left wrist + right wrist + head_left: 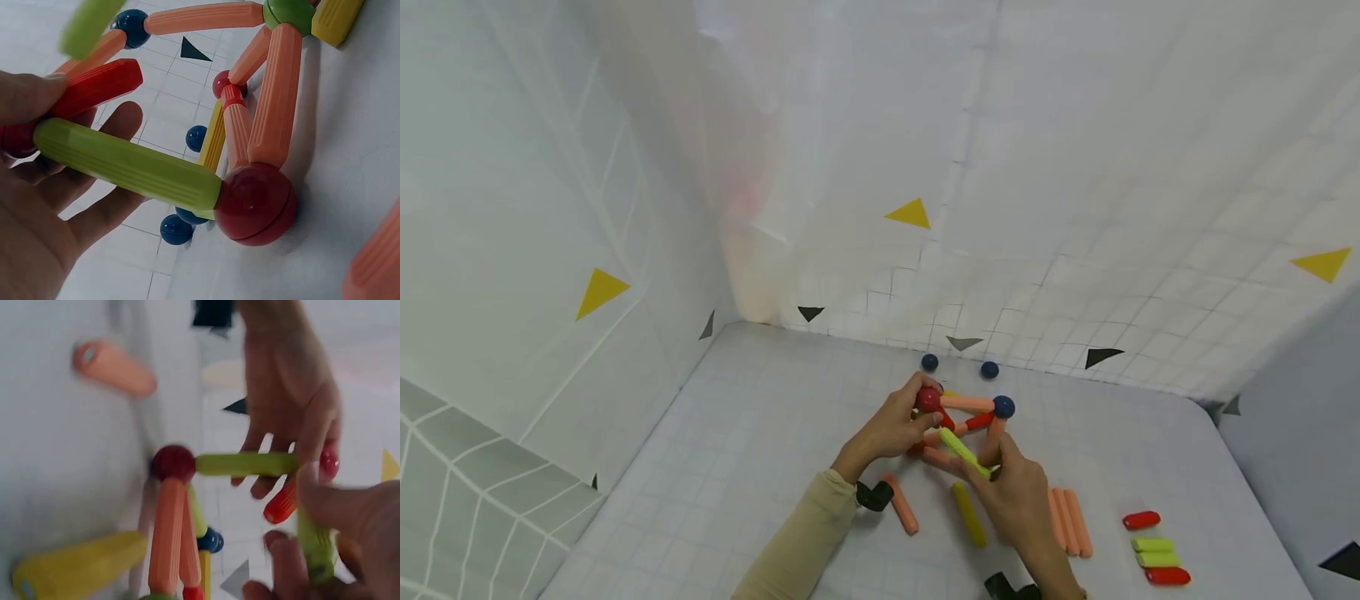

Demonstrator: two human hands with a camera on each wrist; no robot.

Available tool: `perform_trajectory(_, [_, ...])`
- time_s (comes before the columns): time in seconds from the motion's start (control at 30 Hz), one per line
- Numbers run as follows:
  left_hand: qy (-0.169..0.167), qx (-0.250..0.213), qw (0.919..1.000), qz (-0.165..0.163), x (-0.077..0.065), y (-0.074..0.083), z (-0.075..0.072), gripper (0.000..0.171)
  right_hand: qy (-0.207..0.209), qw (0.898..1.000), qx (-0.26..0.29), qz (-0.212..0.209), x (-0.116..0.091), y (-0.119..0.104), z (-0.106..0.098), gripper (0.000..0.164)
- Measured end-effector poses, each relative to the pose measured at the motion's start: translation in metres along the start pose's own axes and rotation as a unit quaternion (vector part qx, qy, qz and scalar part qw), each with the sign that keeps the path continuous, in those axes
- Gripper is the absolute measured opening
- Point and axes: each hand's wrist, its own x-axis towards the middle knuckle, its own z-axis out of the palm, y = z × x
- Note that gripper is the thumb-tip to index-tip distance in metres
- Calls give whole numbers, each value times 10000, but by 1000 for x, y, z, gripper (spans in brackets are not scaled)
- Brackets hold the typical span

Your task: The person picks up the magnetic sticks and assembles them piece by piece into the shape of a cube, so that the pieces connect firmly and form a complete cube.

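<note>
A frame of magnetic sticks and balls stands on the table. My left hand [891, 427] grips its upper corner, with fingers around a red ball [928, 399] and the thumb on a short red stick [103, 87]. From that ball a light green stick [131, 164] runs down to a lower red ball [256, 203]. Orange sticks [278, 94] link this to a green ball [287, 15] and a blue ball [1003, 407]. My right hand [1021, 496] pinches another light green stick [962, 450] between thumb and fingers, its upper end close to the left fingertips.
Two blue balls [990, 369] lie at the back by the wall. A yellow stick [968, 515] and an orange stick [901, 504] lie in front of the frame. Right of my right hand are three orange sticks [1077, 523] and several short red and light green sticks [1157, 559].
</note>
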Motion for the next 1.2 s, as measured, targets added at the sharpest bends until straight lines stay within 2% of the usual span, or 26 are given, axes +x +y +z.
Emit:
perform_trajectory(0.1, [-7, 37, 10000, 68, 1, -1, 0, 37, -293, 9986, -233, 386, 0, 0, 1, 39])
perform_trajectory(0.2, [-23, -6, 10000, 81, 1, -3, 0, 38, -595, 9938, -710, 611, 2, -1, 5, 43])
perform_trajectory(0.4, [-52, -97, 9999, 30, 1, -3, 0, 39, -1011, 9866, -1005, 791, 4, -2, 12, 29])
perform_trajectory(0.5, [-38, -96, 9999, -6, 1, -3, 0, 39, -1029, 9868, -1001, 749, 3, -1, 14, 31])
perform_trajectory(0.63, [-32, -134, 9999, -47, 1, -4, 0, 39, -865, 9900, -905, 652, 3, 0, 20, 37])
perform_trajectory(0.83, [-36, -203, 9998, -40, 0, -3, -2, 37, -647, 9929, -638, 771, 6, -1, 33, 33])
perform_trajectory(1.03, [-58, -154, 9999, 37, 1, -4, -4, 36, -17, 9987, -430, 261, 9, -1, 43, 34])
perform_trajectory(1.2, [-90, -180, 9998, -51, 0, -4, -6, 37, 379, 9992, -117, -16, 11, 3, 49, 35])
